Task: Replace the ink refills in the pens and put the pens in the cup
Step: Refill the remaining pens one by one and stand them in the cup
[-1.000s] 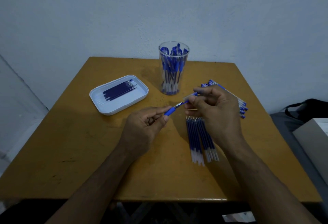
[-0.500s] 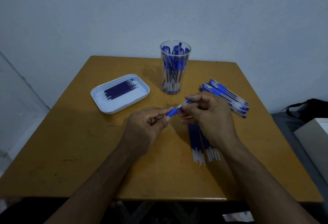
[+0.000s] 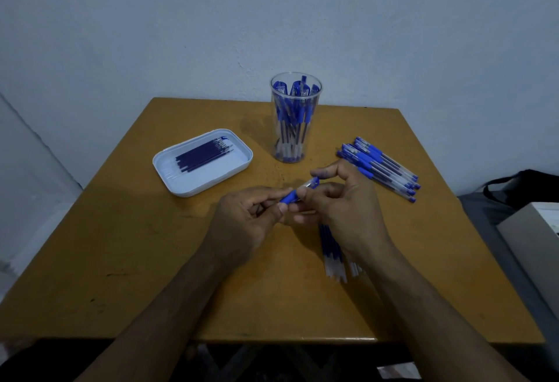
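Pale wall behind a wooden table [image 3: 121,260]. Over its middle, my left hand [image 3: 242,224] pinches the pen [image 3: 298,192] by its blue grip while my right hand [image 3: 341,206] curls round the barrel, apparently to join them. Cup [image 3: 295,121] waits near the far edge.

This looks like a plain room in a home, set up as a makeshift work corner: a small, scuffed wooden worktop [image 3: 127,260] stands pushed against a bare, pale painted wall [image 3: 181,25]. To the right lies a dark bag [image 3: 526,185] on a grey surface beside a box [image 3: 535,236], ordinary household clutter; no shelving, machinery or signage marks it as a shop, lab or office
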{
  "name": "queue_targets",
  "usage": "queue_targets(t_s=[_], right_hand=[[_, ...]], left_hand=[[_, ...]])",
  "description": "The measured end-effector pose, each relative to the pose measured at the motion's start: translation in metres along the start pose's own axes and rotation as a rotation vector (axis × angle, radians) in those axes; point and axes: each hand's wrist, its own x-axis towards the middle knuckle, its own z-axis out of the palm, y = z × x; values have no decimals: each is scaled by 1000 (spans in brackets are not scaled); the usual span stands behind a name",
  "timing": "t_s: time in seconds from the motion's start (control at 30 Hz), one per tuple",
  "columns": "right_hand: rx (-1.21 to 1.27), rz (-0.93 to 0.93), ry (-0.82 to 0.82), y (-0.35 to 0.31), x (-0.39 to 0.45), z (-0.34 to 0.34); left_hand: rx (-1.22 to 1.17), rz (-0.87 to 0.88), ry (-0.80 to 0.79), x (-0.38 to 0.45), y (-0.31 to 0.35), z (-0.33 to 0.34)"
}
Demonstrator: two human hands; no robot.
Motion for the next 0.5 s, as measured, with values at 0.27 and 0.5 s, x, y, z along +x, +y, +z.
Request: queue_targets(t_s=[0.27,0.5], right_hand=[[-19,-96,102,-7,-5,4],[-148,-314,308,-48,2,-13]], left_hand=[[-74,-77,4,-1,2,-3],[478,-24,22,13,-1,-13]])
